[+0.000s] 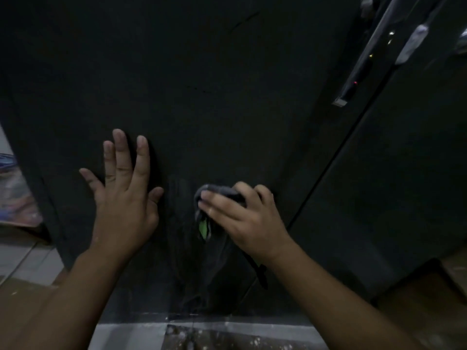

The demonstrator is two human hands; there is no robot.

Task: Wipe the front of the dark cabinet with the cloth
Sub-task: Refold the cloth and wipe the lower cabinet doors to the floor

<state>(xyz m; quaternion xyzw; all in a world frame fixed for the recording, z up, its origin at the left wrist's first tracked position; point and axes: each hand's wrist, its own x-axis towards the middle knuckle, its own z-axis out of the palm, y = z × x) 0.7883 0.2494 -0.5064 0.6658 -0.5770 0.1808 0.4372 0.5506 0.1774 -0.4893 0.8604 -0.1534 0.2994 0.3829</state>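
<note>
The dark cabinet front (202, 84) fills most of the head view, matt black and close. My right hand (247, 218) grips a bunched grey cloth (222, 193) and holds it against the lower middle of the panel; a dark part of the cloth with a green patch (203, 227) hangs below my fingers. My left hand (123, 195) lies flat on the panel to the left of the cloth, fingers straight and spread. A faint wiped streak shows between the two hands.
A second glossy dark door (404, 185) stands at the right, with a long handle (364, 59) and small indicator lights. Pale floor tiles (30, 258) and colourful items (15, 195) lie at the left. A speckled floor strip (227, 337) runs below the cabinet.
</note>
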